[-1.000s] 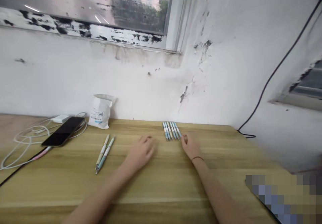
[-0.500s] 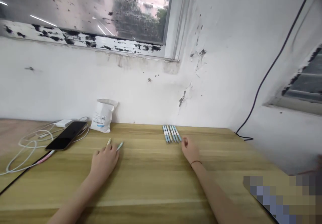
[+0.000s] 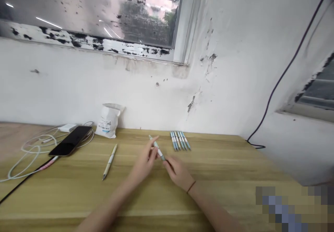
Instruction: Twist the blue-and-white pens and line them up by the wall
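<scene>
Both my hands meet over the middle of the wooden table point(image 3: 161, 204). My left hand point(image 3: 143, 164) pinches a blue-and-white pen point(image 3: 157, 148) near its middle. My right hand point(image 3: 179, 173) grips the same pen at its lower end. The pen is lifted off the table and points away from me to the left. A row of several blue and cream pens point(image 3: 180, 141) lies side by side just beyond my hands. One cream pen point(image 3: 110, 161) lies alone on the table to the left.
A black phone point(image 3: 71, 141) rests on white cables point(image 3: 28, 150) at the far left, with a white charger behind it. A small white paper bag point(image 3: 108, 121) leans on the wall. A black cord point(image 3: 280, 80) runs down the right wall.
My left hand picked the blue pen up from the pair at the left and carried it right. My right hand left the pen row and took hold of the pen's lower end.
</scene>
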Available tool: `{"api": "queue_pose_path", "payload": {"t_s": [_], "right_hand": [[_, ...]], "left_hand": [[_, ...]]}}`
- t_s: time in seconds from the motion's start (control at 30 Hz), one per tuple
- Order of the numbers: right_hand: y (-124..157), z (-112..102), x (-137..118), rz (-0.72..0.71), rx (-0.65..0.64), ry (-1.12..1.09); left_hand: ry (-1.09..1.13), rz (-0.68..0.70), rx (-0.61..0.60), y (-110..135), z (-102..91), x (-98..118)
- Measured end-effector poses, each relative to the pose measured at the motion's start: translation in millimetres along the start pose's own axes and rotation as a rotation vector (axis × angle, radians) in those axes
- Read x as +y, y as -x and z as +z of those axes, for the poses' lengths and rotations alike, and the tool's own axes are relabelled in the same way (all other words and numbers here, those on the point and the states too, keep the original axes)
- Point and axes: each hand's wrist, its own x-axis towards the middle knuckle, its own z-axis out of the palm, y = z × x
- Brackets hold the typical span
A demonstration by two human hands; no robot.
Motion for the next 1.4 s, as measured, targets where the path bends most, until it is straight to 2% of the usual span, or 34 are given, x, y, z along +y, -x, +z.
{"api": "queue_pose_path", "payload": {"t_s": [0.1, 0.2, 0.27, 0.37, 0.5, 0.73, 0.9, 1.17, 1.27, 1.4], "right_hand": [[2, 0, 12, 0.054, 0.003, 0.043], [2, -3, 22, 0.080, 0.002, 0.126], [1, -4, 24, 0.066, 0.003, 0.167], [1, -6, 23, 0.027, -0.016, 0.167], [1, -8, 27, 0.009, -0.060, 0.133], [1, -12, 29, -0.015, -0.044, 0.174], [1, -12, 25, -0.023, -0.064, 0.153], [2, -15, 25, -0.021, -0.043, 0.312], [2, -16, 22, -0.017, -0.047, 0.242], [2, -14, 24, 0.000, -0.063, 0.113]], "left_hand": [[-0.103, 0.036, 0.067, 4, 6.4, -10], [-0.523, 0.183, 0.200, 9, 1.5, -18], [-0.787, 0.304, 0.152, 11, -1.8, -21], [-0.957, 0.378, -0.002, 11, -1.9, -24], [-1.001, 0.354, 0.004, 11, 0.0, -25], [-1.010, 0.401, -0.048, 13, -1.6, -22], [-1.035, 0.438, -0.044, 15, 0.2, -20], [-0.987, 0.311, -0.117, 18, 7.5, -18], [-1.018, 0.315, -0.105, 19, 6.7, -19], [-1.029, 0.395, -0.062, 18, 3.6, -19]]}}
